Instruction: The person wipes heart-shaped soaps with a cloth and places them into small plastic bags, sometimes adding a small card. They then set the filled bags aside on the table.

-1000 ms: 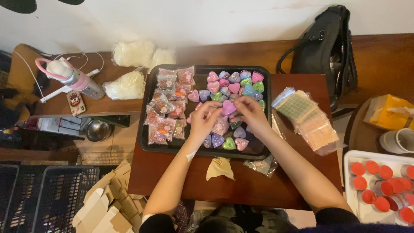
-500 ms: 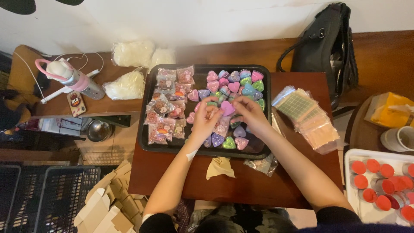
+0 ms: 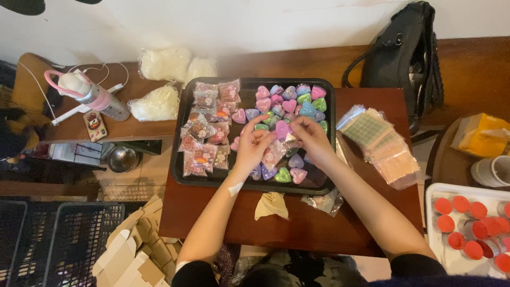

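Head view, looking down. Both hands meet over the middle of the black tray (image 3: pixel 180 159), which sits on the dark red tabletop (image 3: pixel 212 212). The left hand (image 3: pixel 252 149) and right hand (image 3: pixel 313 139) are pinched narrow around one pink heart (image 3: pixel 281 129), fingertips closing on it from either side. A bit of clear wrapper seems to be between the fingers too; too small to confirm.

Key relation: the pink heart lies between the two hands, directly ahead of the person, at the far end of both forearms. Neither hand is clearly nearer; both touch it. The heart has no marked long axis; its point appears to face toward the person, though the fingers partly hide it.

Around the hands: loose coloured hearts (image 3: pixel 289 98) fill the tray's far right part, and a few more (image 3: pixel 289 174) lie just below the wrists. Bagged hearts (image 3: pixel 204 135) fill the tray's left part, well clear of the right hand and just beside the left.

Off the tray: a stack of clear bags (image 3: pixel 382 146) lies to the right, near the right forearm. A small crumpled paper (image 3: pixel 272 204) rests on the tabletop between the forearms.
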